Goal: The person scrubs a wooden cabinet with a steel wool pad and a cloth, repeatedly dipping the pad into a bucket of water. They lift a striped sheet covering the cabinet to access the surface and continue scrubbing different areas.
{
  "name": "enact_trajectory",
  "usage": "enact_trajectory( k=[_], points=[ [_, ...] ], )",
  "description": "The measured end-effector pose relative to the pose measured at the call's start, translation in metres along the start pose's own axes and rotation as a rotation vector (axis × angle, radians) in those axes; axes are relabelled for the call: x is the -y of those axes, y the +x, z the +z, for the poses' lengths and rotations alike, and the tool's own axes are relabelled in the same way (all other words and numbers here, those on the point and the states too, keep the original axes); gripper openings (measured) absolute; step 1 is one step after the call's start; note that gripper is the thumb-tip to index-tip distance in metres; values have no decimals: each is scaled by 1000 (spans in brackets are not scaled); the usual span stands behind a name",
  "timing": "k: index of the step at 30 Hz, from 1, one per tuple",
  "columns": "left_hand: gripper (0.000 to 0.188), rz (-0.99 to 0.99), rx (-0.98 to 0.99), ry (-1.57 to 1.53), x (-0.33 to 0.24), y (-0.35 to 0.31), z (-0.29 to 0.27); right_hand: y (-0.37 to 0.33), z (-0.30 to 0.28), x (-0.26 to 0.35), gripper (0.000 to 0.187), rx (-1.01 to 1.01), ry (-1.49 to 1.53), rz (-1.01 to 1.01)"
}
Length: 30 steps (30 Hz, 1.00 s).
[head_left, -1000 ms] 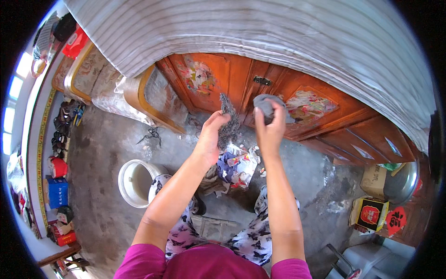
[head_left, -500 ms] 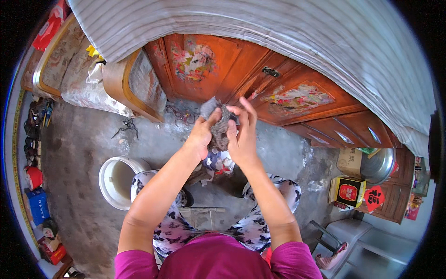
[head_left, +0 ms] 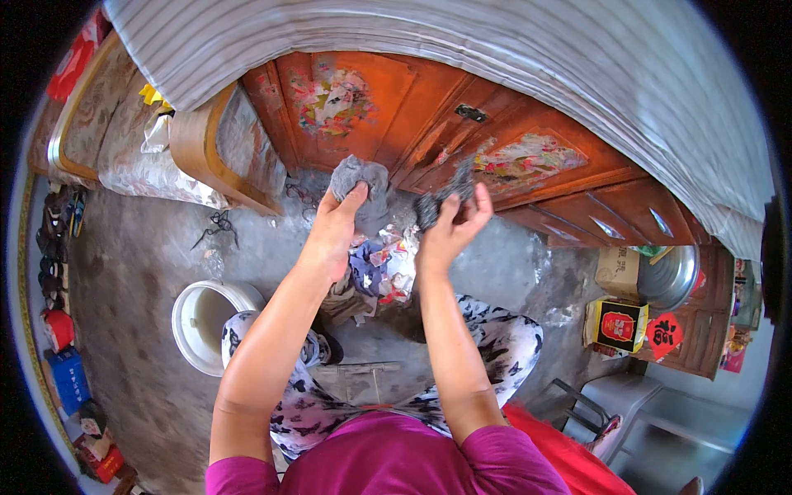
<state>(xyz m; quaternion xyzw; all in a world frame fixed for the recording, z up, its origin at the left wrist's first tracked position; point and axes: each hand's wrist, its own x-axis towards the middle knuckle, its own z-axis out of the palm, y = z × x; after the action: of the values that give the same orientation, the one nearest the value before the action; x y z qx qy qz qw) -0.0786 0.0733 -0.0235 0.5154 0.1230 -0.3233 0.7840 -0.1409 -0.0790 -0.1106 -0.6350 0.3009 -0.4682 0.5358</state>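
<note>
My left hand grips a bunched light-grey cloth, thumb pressed on it, in front of the wooden cabinet. A short way to the right, my right hand pinches a thin dark-grey cloth, one end of which sticks up above the fingers. The two cloths are apart. Below and between my hands, a heap of crumpled fabric in purple, brown, white and red lies on the floor between my feet.
A white bucket stands by my left knee. The reddish-brown cabinet with a striped cover rises ahead. A patterned sofa is at far left, shoes along the left wall. Cardboard boxes and a grey chair stand at right.
My hands, together on one grey bundle before, have moved apart. The left now has the light-grey cloth, the right the dark-grey one. The heap below shows more fully.
</note>
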Motion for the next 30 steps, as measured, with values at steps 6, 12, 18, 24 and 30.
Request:
enact_trajectory(
  k=[6,12,18,24,30],
  points=[
    [43,322,-3,200,-12,13,-6,39,45,19,28,-58,-318,-484],
    [43,406,70,438,-22,23,12,39,34,-40,27,-28,-221,-349],
    [56,702,5,823,-9,58,10,46,44,-11,25,-63,-53,-252],
    [56,851,15,942,-3,66,27,39,20,-54,23,37,-201,-205],
    [54,769,-34,946,6,69,27,51,37,-1,20,-28,-174,-335]
  ],
)
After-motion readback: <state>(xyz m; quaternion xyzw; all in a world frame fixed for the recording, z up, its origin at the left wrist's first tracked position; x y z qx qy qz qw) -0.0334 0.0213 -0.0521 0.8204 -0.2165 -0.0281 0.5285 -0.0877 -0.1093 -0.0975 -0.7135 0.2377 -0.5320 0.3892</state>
